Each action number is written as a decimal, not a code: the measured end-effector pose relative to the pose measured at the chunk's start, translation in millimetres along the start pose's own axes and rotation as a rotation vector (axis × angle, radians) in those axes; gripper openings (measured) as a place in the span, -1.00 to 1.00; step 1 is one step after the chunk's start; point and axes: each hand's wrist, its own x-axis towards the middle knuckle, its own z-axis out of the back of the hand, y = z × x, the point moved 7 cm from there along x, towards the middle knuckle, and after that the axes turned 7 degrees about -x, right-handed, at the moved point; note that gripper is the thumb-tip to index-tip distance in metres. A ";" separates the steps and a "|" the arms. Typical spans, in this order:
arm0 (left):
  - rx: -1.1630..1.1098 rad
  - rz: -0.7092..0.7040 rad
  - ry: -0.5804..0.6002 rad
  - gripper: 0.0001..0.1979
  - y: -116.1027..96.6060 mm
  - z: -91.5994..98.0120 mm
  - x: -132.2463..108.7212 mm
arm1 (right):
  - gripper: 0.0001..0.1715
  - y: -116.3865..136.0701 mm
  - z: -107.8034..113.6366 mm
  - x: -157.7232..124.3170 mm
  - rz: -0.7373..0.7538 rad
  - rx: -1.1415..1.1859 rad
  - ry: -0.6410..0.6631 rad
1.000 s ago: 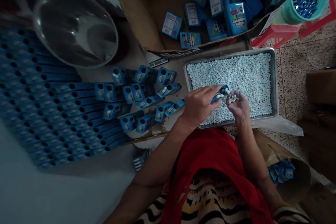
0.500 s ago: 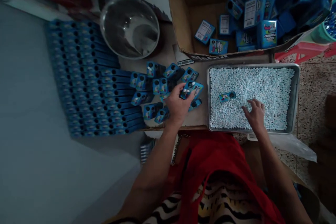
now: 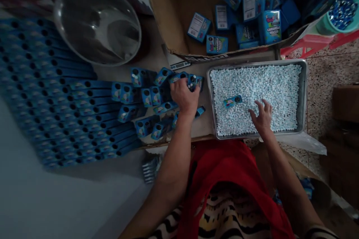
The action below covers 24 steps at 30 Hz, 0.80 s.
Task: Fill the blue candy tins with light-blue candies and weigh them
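Note:
My left hand (image 3: 183, 95) reaches into a heap of small blue candy boxes (image 3: 146, 99) on the table, its fingers curled over a blue box (image 3: 193, 80) at the heap's far right end. My right hand (image 3: 262, 116) lies fingers spread on the pale blue-white candies filling a metal tray (image 3: 303, 93). One small blue box (image 3: 232, 101) lies on the candies just left of that hand, apart from it.
Rows of flat blue box blanks (image 3: 56, 93) cover the table's left side. A glass bowl (image 3: 98, 22) stands behind them. A cardboard carton (image 3: 174, 15) of blue boxes sits beyond the tray. A teal tub (image 3: 340, 7) rests on a red stool (image 3: 305, 43) at far right.
My left hand carried a filled box from the tray to the heap and now presses it down at the heap's far end. My right hand dropped flat onto the candies.

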 end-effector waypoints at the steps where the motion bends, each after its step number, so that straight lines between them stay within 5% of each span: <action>1: 0.011 0.005 0.005 -0.64 -0.7 2.4 1.1 | -0.27 0.1 -2.2 1.0 0.012 -0.015 0.017; 5: -0.018 -0.044 0.048 -0.51 -22.9 13.4 -13.3 | -0.02 15.0 -22.3 3.5 0.126 -0.100 0.071; 10: -0.243 -0.412 0.427 -0.36 -83.6 -27.2 -79.8 | -0.43 29.4 -51.1 36.4 0.048 -0.070 0.105; 13: -0.362 -0.323 0.501 -0.48 -87.0 -53.7 -99.5 | -0.56 14.2 -46.6 61.7 -0.238 0.332 0.096; 17: -0.481 -0.310 0.426 -0.65 -88.1 -51.4 -91.8 | -0.45 7.3 -21.8 64.1 -0.560 1.014 0.141; 21: -0.528 -0.402 0.437 -0.68 -100.8 -38.4 -86.2 | -0.56 51.7 22.5 56.1 -0.503 1.730 0.188; 24: -0.475 -0.447 0.452 -0.67 -111.9 -36.2 -90.6 | -0.58 84.2 53.1 59.0 -0.372 1.907 0.103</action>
